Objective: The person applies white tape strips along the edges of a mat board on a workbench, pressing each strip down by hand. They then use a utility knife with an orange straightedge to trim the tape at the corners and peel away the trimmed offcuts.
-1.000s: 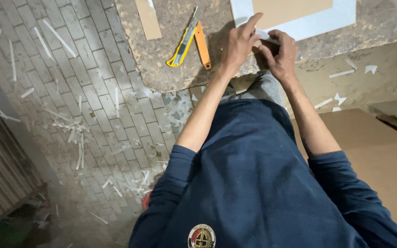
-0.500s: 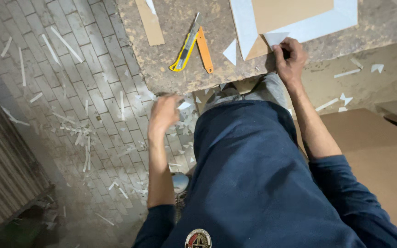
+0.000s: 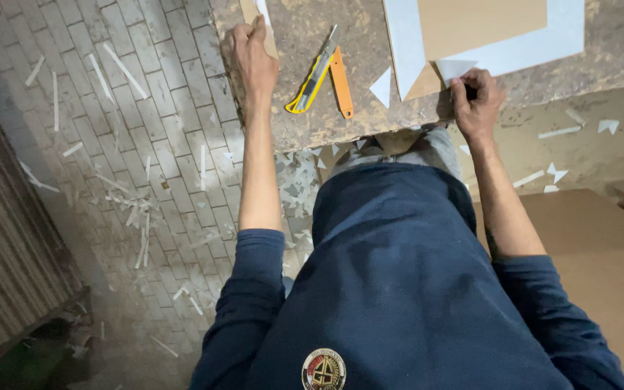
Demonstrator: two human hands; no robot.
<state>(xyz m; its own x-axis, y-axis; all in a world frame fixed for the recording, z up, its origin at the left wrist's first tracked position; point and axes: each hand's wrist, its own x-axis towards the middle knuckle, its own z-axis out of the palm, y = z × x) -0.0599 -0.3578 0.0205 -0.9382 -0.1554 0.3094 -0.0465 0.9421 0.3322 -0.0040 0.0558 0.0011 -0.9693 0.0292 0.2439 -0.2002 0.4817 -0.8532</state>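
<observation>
My left hand (image 3: 253, 59) rests on a tan cardboard strip (image 3: 268, 35) at the left edge of the worn stone worktop (image 3: 305, 123), fingers lying over the strip. At the worktop's near edge my right hand (image 3: 477, 101) pinches a folded corner of the pale blue paper (image 3: 453, 68) that borders a brown board (image 3: 485, 25). A yellow utility knife (image 3: 313, 78) and an orange knife (image 3: 341, 81) lie between my hands. A small white paper triangle (image 3: 383, 87) sits beside them.
Paper strips and offcuts (image 3: 135, 217) litter the brick-paved floor on the left. A large brown cardboard sheet (image 3: 615, 267) lies at the lower right. A corrugated wall (image 3: 1, 253) runs along the far left.
My left hand left the paper corner, swung down beside my body, then came up onto the cardboard strip at the worktop's left edge. My right hand stayed at the paper corner.
</observation>
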